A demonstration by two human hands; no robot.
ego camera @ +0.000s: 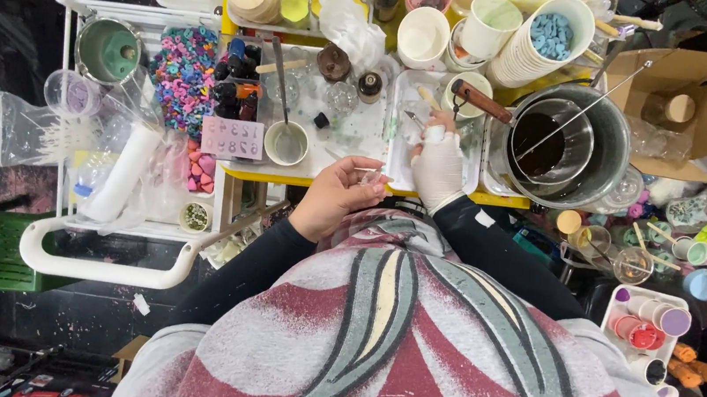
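Head view, only one: nearest the camera is the grey-and-red patterned cloth (406, 355) over the person's lap and chest, black sleeves running forward from it. Left hand (332, 194), bare, sits at the near edge of the yellow-edged white work table (320, 179), fingers curled narrow around a small clear piece (368, 174) pinched at the fingertips; too small to tell what it is. Right hand (437, 165), in a white glove, rests over the shallow white plastic tray (403, 155) and pinches a small white-tipped item (435, 132) near its fingertips; grip closed on it, but I cannot tell exactly what it holds. The two hands are close, just apart, clear piece between them at the table edge. Judgement: this looks like fine fill or assembly work, so keep both wrists braced on the table edge, bring the gloved tip to the clear piece over the tray so drips land there, and move slowly. Hazards nearby: the large steel pot (585, 150) with a dark-liquid ladle pan (541, 145) just right of the gloved hand, and the small white cup with a metal spoon (286, 142) just left. Avoid elbow swing. The heap of coloured small shapes (183, 73) stays well clear on the left cart.
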